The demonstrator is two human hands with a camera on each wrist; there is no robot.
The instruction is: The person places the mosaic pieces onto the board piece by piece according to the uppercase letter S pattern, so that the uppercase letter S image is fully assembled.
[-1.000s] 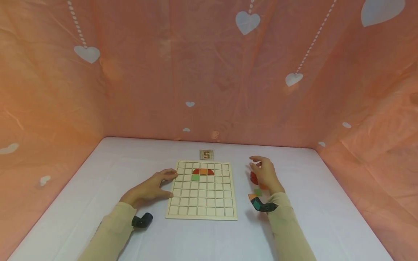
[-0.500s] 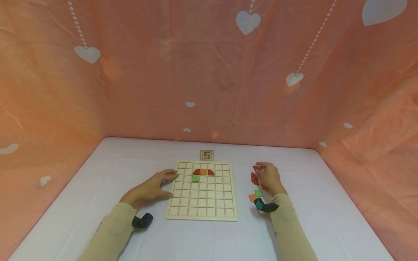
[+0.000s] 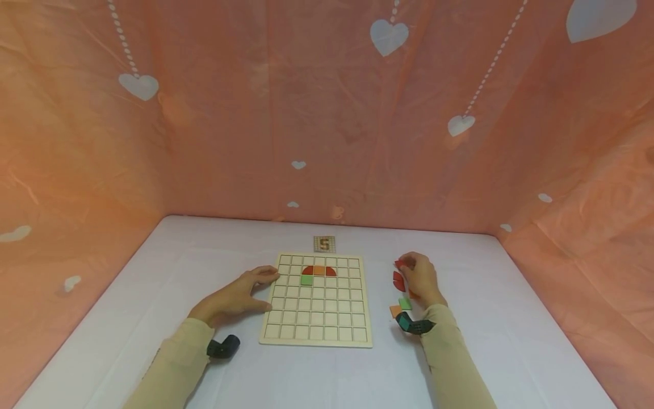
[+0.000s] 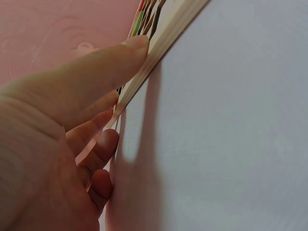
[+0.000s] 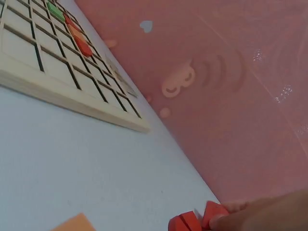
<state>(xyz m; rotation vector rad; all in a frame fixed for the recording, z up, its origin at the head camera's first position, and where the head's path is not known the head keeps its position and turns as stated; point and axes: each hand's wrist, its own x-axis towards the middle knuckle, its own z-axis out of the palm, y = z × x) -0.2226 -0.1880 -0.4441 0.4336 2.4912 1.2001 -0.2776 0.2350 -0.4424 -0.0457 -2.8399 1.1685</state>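
A wooden grid board (image 3: 317, 335) lies on the table with red, orange and green tiles set in its upper cells. My left hand (image 3: 237, 292) rests at the board's left edge, thumb and fingers spread; in the left wrist view the thumb (image 4: 110, 62) touches the rim. To the right of the board, my right hand (image 3: 421, 278) pinches a red rounded tile (image 3: 399, 264). In the right wrist view that red tile (image 5: 214, 211) looks tilted beneath a fingertip, and part of it is hidden. Two more red tiles (image 3: 398, 281) lie close by.
A small card (image 3: 324, 244) with a brown figure lies behind the board. Nearer the right wrist are a green tile (image 3: 405, 304) and an orange tile (image 3: 395, 311); another orange piece is partly under the hand. A pink curtain (image 3: 327, 142) stands behind the table.
My right hand has come down and back onto the red tile, uncovering the other red pieces, and now pinches it. The left hand and the board stay in place.
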